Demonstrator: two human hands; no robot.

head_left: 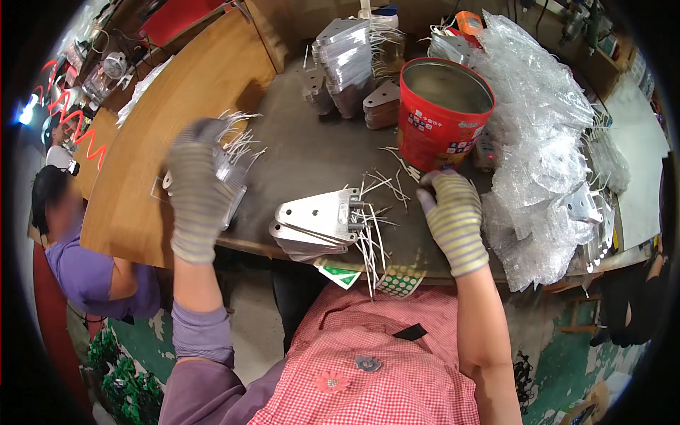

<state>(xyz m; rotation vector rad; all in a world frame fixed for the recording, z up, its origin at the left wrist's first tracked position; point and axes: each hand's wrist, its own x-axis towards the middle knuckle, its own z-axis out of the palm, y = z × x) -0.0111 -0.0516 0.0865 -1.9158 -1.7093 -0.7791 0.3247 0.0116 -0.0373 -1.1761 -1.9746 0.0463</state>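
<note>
Front stack: silver, triangular metal plates with rounded noses and drilled holes (315,212) lie near the front edge of the dark, worn surface (297,152), fanned slightly; this spot, between the hands and close to the body, probably keeps them in easy reach.
Left hand: in a grey-and-yellow striped glove (197,191), over a bundle of similar silver plates with white strands (232,177) at the surface's left side; motion blur merges the fingers, so I cannot tell whether they grip or only touch it.
Right hand: in a matching striped glove (455,219), fingers curled near the base of the tall red printed metal tin (443,117); the fingertips are hard to make out, so a pinch on anything cannot be confirmed.
Loose ties: thin white strands (370,244) spread beside the front stack's right end, some over the surface edge, perhaps left there for quick picking.
Tin: upright, its inside in shadow, contents unclear.
Rear stacks: tall piles of silver plates (345,67) stand behind, seemingly grouped to save space; the tin partly covers what lies beyond.
Bubble wrap: a crumpled, clear plastic heap (542,156) at right hides whatever lies beneath.
</note>
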